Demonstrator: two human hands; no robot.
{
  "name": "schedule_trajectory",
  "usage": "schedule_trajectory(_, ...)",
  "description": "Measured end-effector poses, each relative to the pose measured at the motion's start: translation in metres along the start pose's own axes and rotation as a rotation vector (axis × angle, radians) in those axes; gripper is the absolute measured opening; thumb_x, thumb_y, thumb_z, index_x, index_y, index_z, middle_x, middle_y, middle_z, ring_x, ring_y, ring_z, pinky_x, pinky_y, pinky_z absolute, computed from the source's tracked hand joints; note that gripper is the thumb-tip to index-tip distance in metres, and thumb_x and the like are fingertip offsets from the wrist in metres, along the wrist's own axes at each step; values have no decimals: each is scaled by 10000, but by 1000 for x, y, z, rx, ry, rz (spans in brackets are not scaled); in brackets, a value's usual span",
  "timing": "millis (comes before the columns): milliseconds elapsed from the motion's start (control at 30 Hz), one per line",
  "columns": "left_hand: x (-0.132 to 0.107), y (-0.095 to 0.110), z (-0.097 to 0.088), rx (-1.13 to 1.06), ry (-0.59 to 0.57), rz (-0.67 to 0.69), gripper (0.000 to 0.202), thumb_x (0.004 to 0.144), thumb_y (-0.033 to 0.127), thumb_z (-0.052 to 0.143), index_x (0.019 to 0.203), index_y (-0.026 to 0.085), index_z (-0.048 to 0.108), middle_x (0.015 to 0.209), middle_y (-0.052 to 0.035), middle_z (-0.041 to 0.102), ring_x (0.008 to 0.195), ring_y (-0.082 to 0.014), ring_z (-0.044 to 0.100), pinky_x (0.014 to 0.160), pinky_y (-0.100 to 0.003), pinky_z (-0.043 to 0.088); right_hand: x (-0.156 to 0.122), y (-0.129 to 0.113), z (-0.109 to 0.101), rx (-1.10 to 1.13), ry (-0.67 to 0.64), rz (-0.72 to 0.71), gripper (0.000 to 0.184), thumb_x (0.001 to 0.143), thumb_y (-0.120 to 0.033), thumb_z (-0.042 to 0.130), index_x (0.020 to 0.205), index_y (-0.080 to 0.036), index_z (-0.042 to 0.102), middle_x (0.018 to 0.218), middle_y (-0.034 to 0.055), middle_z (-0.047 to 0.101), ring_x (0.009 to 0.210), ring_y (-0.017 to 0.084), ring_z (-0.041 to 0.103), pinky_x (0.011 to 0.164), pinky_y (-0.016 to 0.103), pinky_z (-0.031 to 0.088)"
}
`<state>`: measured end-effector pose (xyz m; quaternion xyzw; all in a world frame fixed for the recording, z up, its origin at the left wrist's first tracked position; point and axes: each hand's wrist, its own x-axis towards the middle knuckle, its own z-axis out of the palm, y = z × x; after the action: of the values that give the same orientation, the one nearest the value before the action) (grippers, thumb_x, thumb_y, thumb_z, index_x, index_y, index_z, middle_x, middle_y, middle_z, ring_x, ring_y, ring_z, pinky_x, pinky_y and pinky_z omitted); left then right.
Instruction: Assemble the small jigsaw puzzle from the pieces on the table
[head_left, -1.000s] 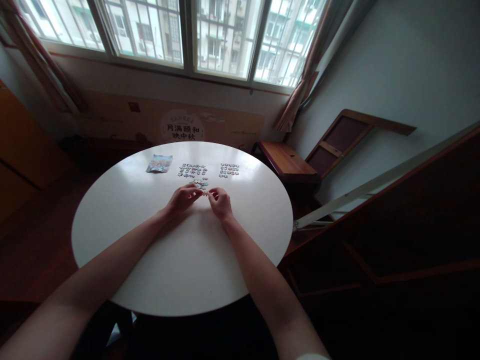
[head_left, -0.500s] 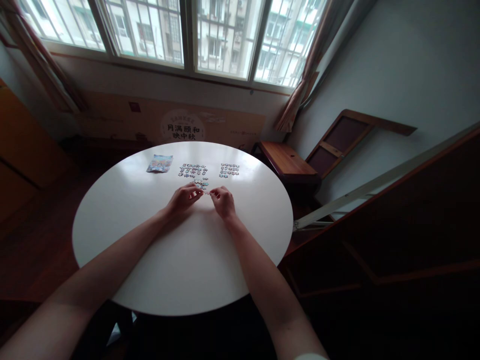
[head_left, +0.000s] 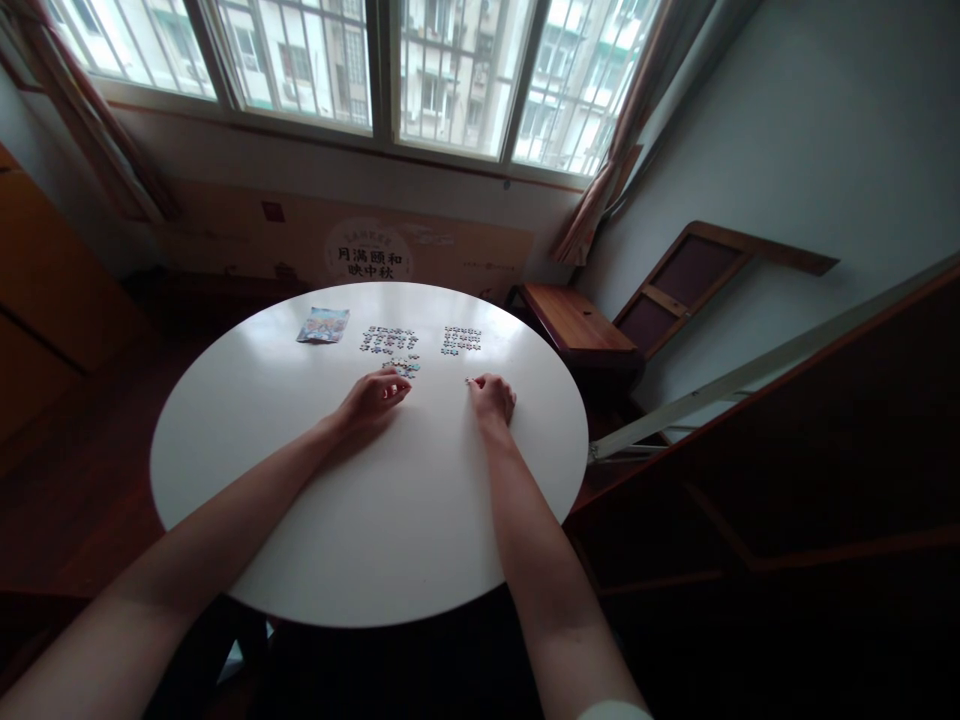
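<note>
My right hand (head_left: 493,398) is closed in a pinch on a small jigsaw puzzle piece (head_left: 469,380), low over the white table, below the right-hand group of pieces. My left hand (head_left: 373,394) rests beside a loose heap of jigsaw puzzle pieces (head_left: 405,367). Its fingers are curled, with thumb and fingertips close together; anything between them is too small to make out. Beyond the heap, several pieces are laid out in rows as a left group (head_left: 390,340). A second group of pieces in rows (head_left: 461,340) lies to its right.
A picture sheet or packet (head_left: 323,325) lies at the back left of the round white table (head_left: 360,540). Behind the table's right side stands a wooden stool or bench (head_left: 577,317). Barred windows (head_left: 450,80) span the far wall.
My right hand has moved right, away from my left hand, carrying a puzzle piece. My left hand has stayed near the heap. The view has shifted slightly.
</note>
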<state>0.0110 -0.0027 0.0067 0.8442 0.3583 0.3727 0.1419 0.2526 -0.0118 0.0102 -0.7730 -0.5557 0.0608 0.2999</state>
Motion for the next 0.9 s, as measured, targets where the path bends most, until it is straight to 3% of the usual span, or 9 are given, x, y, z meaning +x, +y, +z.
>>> schedule_trajectory(333, 2, 3, 0, 28, -9, 12, 174, 849, 227, 520, 779, 161, 666, 751, -23, 589, 610, -100, 540, 611, -217, 432, -9, -10, 3, -150, 2, -151, 271, 910, -280, 437, 929, -210, 699, 1116, 68, 650, 1084, 247, 463, 892, 362, 342)
schedule_trajectory(467, 2, 4, 0, 62, -31, 14, 169, 850, 219, 514, 793, 170, 665, 774, -20, 588, 619, -98, 533, 625, -214, 425, -7, -19, 9, -204, -75, -208, 315, 924, -325, 390, 1082, -233, 646, 1280, 54, 572, 1180, 265, 386, 961, 417, 287)
schedule_trajectory(600, 2, 3, 1, 73, -44, 14, 157, 836, 198, 518, 799, 174, 669, 757, -15, 583, 618, -100, 526, 618, -209, 413, 8, -25, 13, -271, -150, -220, 377, 935, -370, 348, 1227, -244, 551, 1372, 54, 486, 1258, 280, 309, 1022, 462, 213)
schedule_trajectory(733, 3, 5, 2, 88, -52, -19, 160, 825, 200, 520, 804, 176, 677, 757, -17, 592, 612, -102, 524, 609, -208, 409, 29, -25, 15, -279, -219, -207, 402, 923, -405, 355, 1255, -246, 516, 1388, 68, 453, 1224, 279, 349, 980, 447, 282)
schedule_trajectory(900, 3, 9, 3, 103, -88, -32, 168, 822, 204, 519, 803, 185, 685, 759, -19, 594, 609, -106, 523, 598, -212, 406, 43, -24, 19, -257, -212, -267, 380, 901, -414, 395, 1209, -247, 540, 1352, 88, 475, 1231, 288, 349, 966, 459, 298)
